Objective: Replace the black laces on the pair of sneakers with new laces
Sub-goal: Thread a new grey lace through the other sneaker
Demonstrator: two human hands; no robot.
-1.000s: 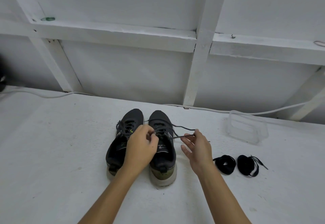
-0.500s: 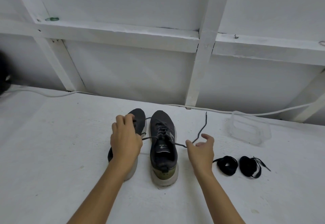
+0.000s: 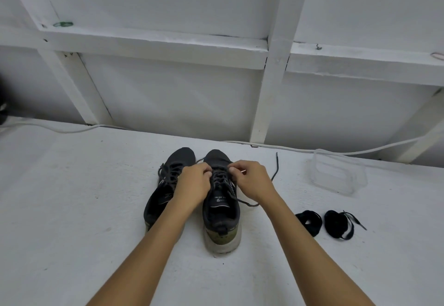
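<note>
Currently: white tabletop (image 3: 72, 209), white framed wall (image 3: 168, 94) behind. Sneakers (image 3: 221, 209) side by side at centre, toes away. Both hands on R sneaker's black lace (image 3: 219, 178): left hand (image 3: 192, 183) & right hand (image 3: 252, 180) pinching it. New laces (image 3: 336, 225) coiled to R; clear container (image 3: 336, 175) beyond.

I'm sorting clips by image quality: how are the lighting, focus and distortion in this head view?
Head view: soft, even light with only faint shadows beside the right sneaker and under the arms; no glare. Wide-angle distortion splays the wall beams outward. Both the left hand and the right hand look sharp, without motion blur; the clear container is low-contrast against the white surface.
</note>
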